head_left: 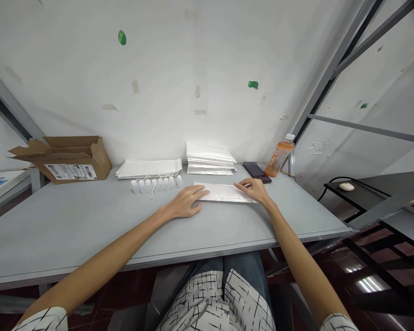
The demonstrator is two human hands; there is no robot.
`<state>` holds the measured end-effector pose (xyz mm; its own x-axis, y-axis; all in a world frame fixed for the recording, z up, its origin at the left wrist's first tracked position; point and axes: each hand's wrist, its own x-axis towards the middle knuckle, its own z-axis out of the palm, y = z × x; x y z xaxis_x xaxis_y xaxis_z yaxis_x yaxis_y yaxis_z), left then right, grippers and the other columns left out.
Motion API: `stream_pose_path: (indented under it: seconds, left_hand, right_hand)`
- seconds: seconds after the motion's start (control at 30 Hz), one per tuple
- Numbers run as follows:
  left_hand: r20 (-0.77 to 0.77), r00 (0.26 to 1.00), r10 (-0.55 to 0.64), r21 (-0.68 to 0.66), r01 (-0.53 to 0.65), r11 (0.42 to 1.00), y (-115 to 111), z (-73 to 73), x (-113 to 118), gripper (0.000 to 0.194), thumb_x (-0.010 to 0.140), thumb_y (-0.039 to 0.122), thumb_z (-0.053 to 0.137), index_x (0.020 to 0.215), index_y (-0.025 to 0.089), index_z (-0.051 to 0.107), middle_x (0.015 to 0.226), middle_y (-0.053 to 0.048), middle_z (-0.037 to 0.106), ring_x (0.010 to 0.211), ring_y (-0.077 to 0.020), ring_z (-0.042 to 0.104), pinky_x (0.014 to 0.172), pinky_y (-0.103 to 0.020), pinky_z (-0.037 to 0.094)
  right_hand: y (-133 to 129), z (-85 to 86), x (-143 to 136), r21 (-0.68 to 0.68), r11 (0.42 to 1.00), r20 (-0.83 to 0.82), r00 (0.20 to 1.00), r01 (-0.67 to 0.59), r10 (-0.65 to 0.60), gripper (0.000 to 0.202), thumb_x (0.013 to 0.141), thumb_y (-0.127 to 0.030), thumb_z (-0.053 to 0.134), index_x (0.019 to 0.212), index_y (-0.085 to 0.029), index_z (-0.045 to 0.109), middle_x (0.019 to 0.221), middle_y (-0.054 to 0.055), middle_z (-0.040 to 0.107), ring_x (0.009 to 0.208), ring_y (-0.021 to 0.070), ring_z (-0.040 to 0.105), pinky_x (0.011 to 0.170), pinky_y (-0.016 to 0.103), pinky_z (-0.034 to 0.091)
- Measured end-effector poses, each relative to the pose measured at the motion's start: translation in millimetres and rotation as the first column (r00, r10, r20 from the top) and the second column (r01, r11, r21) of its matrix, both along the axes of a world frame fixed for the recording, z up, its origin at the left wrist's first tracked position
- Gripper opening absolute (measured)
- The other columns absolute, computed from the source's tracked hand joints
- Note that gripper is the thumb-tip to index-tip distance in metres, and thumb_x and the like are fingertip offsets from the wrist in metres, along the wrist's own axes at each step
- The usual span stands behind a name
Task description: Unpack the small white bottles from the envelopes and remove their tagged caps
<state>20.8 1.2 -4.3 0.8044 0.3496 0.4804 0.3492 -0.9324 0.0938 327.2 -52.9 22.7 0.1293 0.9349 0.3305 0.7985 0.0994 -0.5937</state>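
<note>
Head view: a white packet lies at mid-frame on the grey counter; the left hand rests loosely spread fingers on its left end, the right hand's bent fingers touch its right part, grip unclear.

The scene is lit brightly, and a cool, diffuse light is spread over the large white wall at the far side, dimming to grey toward the right. Only faint, soft shadowing is cast on the smooth pale-grey table by the bare left hand. Fine detail is nearly washed out on the flat white packet. Beneath the near table edge, deeper gloom is found, and glossy dark-red floor tiles are streaked with glare at the right. Wide-angle stretching is shown by the slanting grey metal bar. Small print is rendered unreadably soft.
</note>
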Motion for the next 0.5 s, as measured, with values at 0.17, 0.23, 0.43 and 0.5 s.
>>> stream_pose_path:
  seconds: [0.17, 0.23, 0.43, 0.5]
  left_hand:
    - [0.001, 1.000, -0.011, -0.064, 0.011, 0.998, -5, 1.0, -3, 0.073, 0.073, -0.001, 0.042, 0.142, 0.021, 0.044, 0.132, -0.010, 0.060, 0.120, -0.0260, 0.055, 0.100, -0.046, 0.044]
    - [0.015, 1.000, -0.012, -0.058, 0.013, 0.998, -8, 3.1, -5, 0.066, 0.076, 0.000, 0.042, 0.138, 0.021, 0.050, 0.130, -0.009, 0.062, 0.117, -0.0258, 0.057, 0.098, -0.046, 0.045]
    - [0.276, 0.958, 0.076, -0.069, -0.059, 0.996, -7, 13.2, -12, 0.029, 0.092, 0.019, 0.047, 0.114, 0.020, 0.066, 0.109, -0.007, 0.072, 0.097, -0.0225, 0.066, 0.084, -0.038, 0.050]
    - [0.395, 0.900, 0.182, -0.127, -0.142, 0.982, -7, 19.6, -14, 0.028, 0.094, 0.027, 0.048, 0.113, 0.019, 0.066, 0.107, -0.006, 0.073, 0.084, -0.0186, 0.066, 0.075, -0.032, 0.050]
  right_hand:
    - [-4, -3.4, 0, -0.024, 0.999, -0.079, 0.997, -0.023, 0.021, 0.042, 0.081, -0.057, 0.059, 0.075, -0.019, 0.075, 0.089, 0.007, 0.075, 0.083, 0.0247, 0.068, 0.079, 0.034, 0.051]
    - [-6, -1.1, -1, -0.044, 0.999, -0.132, 0.991, -0.014, 0.008, 0.045, 0.081, -0.059, 0.058, 0.074, -0.018, 0.075, 0.084, 0.007, 0.075, 0.082, 0.0252, 0.068, 0.079, 0.033, 0.050]
    - [-7, 8.6, 4, -0.052, 0.997, -0.535, 0.845, -0.051, 0.015, 0.065, 0.080, -0.074, 0.047, 0.072, -0.015, 0.073, 0.086, 0.013, 0.074, 0.087, 0.0263, 0.068, 0.078, 0.033, 0.053]
    - [-5, 9.7, 7, -0.064, 0.996, -0.622, 0.783, -0.057, 0.005, 0.073, 0.080, -0.079, 0.038, 0.071, -0.016, 0.072, 0.083, 0.015, 0.073, 0.084, 0.0265, 0.068, 0.074, 0.034, 0.053]
